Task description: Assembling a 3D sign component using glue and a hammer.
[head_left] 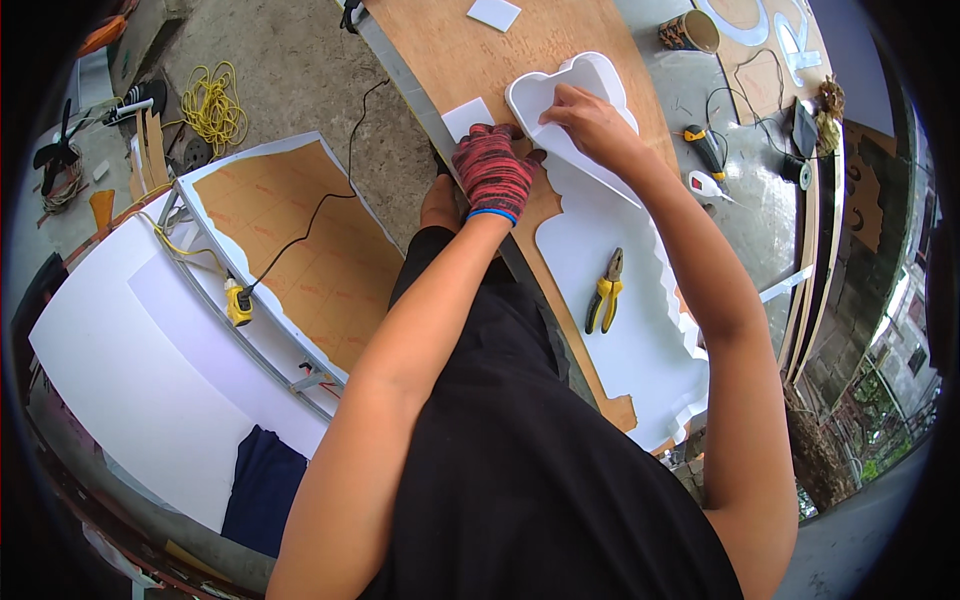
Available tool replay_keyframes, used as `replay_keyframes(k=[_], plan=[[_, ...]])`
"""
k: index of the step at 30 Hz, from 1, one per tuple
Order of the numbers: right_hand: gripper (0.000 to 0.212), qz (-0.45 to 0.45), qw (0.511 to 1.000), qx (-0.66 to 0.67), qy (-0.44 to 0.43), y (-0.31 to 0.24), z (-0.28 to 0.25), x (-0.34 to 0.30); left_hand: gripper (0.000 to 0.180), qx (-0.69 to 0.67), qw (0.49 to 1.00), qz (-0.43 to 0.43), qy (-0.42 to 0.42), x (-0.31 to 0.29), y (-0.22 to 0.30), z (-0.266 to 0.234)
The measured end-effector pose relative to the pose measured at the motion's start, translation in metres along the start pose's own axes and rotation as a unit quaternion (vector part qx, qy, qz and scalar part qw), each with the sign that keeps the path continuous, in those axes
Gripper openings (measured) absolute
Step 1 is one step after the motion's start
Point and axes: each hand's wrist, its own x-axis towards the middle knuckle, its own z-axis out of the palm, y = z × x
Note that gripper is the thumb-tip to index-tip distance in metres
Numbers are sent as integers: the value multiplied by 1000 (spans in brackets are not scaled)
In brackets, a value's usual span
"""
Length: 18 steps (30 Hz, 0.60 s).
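A white shell with raised walls and a rounded, lobed end (572, 82) lies on a brown board (430, 35). My bare right hand (592, 122) reaches into it, its fingers pinched together at the inner floor; what they hold, if anything, is too small to make out. Beside the shell's near wall is my left hand (490, 172), in a red and black knit glove with a blue cuff. Its fingers curl at the shell's edge, partly hidden. A small white sheet (466, 116) lies by the glove. Yellow-and-black pliers (606, 290) rest on a large white cutout (650, 345) with a jagged edge.
To the right, a grey table holds a brown cup (690, 32), a yellow-and-black tool (704, 150), a white glue bottle (704, 184) and cables. At left stand a metal-framed panel (290, 235), a yellow socket (238, 302) on a black cord, and coiled yellow rope (214, 108).
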Motion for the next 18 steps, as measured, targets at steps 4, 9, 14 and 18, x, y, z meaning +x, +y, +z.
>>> replay_keyframes(k=[4,9,14,18], plan=[[22,-11,1000,9,10,2,0,1,60,6,999,-15,36,0,1,15],[19,-25,999,19,19,5,0,2,60,25,998,-22,45,1,2,22],[17,-39,999,17,22,7,-2,5,60,39,997,-30,59,2,2,26],[16,-44,999,13,11,8,-4,3,64,30,997,-32,65,1,3,26]])
